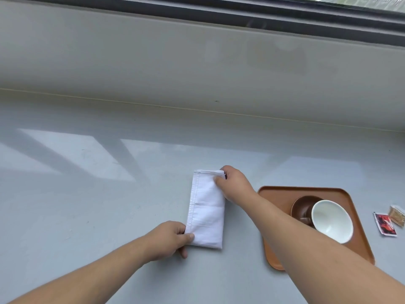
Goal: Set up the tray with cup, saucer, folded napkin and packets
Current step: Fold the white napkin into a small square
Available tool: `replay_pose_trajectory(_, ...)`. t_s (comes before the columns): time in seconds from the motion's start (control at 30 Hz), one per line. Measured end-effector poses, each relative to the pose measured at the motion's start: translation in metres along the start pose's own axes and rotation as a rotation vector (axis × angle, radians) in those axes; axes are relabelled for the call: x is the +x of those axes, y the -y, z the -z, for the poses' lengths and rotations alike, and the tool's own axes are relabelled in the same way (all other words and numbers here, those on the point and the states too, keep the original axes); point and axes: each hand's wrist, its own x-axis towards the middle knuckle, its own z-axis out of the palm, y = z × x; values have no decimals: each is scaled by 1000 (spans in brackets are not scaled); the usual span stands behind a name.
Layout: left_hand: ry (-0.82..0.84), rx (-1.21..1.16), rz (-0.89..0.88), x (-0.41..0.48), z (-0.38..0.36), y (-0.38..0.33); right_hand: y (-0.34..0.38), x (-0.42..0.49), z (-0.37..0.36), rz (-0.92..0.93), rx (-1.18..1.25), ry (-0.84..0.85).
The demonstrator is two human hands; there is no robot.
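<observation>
A white napkin (206, 209), folded into a long strip, lies flat on the grey counter left of the tray. My left hand (169, 238) pinches its near left corner. My right hand (234, 183) pinches its far right corner, with the forearm crossing over the tray. The brown tray (350, 198) holds a brown saucer (301, 208) with a white cup (332, 220) on it. Two packets lie on the counter right of the tray: a red one (385, 223) and a tan one (397, 215).
The grey counter (87, 194) stretches wide to the left and front. A beige ledge (153, 62) rises behind it under a dark window frame (241, 12).
</observation>
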Motion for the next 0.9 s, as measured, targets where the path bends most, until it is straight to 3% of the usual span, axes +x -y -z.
replay_pose_trajectory(0.1, -69, 82, -15, -3, -5, -2, -4, 3, 0, 20, -172, -33)
replay_pose_trajectory(0.17, -219, 264, -51, -7, -9, -1, -6, 4, -1, 34, -272, -57)
replay_pose_trajectory(0.23, -364, 433, -101, -11, -15, 0, -9, 3, -1, 41, -313, -82)
replay_pose_trajectory(0.33, -453, 495, -155, -15, -22, 0, -13, -8, -2, 40, -308, -182)
replay_pose_trajectory(0.47, -438, 275, -39, -18, -23, -2, -28, -55, -6, 212, -308, -303)
replay_pose_trajectory(0.6, -284, -337, 51, -23, -27, -8, -68, -123, -18, 516, -499, -98)
replay_pose_trajectory(0.7, -116, -613, 83, -32, -30, -10, -90, -154, -30, 576, -649, 44)
replay_pose_trajectory(0.8, 16, -670, 133, -43, -32, -9, -94, -161, -41, 642, -675, 0)
replay_pose_trajectory(0.9, -39, -374, 142, -50, -32, -3, -89, -159, -45, 745, -646, -45)
